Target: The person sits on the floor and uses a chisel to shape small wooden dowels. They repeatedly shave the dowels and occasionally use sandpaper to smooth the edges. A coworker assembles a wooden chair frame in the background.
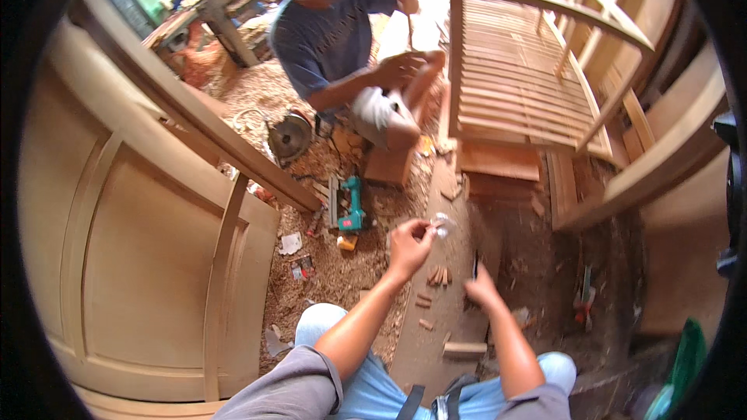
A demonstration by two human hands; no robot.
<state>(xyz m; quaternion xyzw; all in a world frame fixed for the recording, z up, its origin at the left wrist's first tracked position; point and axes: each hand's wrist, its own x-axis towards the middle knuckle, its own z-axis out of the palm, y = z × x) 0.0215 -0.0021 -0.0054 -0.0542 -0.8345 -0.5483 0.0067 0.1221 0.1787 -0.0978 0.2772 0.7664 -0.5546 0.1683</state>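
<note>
Your left hand [412,250] pinches a small, clear-looking round object [443,225], which sits just to the hand's right, touching it, over the wooden plank [461,319]. Your right hand [484,289] is curled around a slim dark object [475,267], too blurred to name, that juts out ahead of it; small wooden pegs [440,276] lie on the plank between your hands
</note>
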